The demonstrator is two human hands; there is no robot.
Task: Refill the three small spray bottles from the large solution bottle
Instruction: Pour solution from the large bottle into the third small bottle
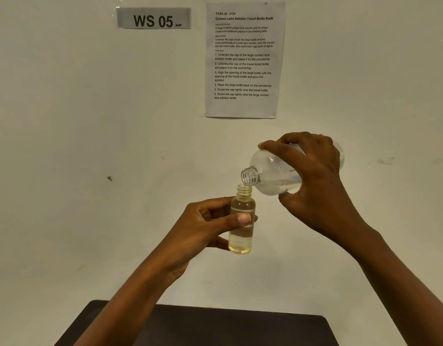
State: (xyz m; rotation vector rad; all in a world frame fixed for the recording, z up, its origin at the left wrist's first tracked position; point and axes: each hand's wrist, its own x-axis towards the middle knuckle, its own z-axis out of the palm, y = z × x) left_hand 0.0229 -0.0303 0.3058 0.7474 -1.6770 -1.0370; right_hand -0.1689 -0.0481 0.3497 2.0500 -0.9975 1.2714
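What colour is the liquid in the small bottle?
Pale yellowish, inside the small clear plastic bottle; head view.

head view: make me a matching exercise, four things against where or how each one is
Things:
1 small bottle
2 large bottle
3 printed sheet
4 dark table

States:
a stuck on the wall
b tilted, neck downward, held by the right hand
c at the bottom edge of the view
d upright, uncapped, held by the left hand

Pairs: 1-d, 2-b, 3-a, 4-c
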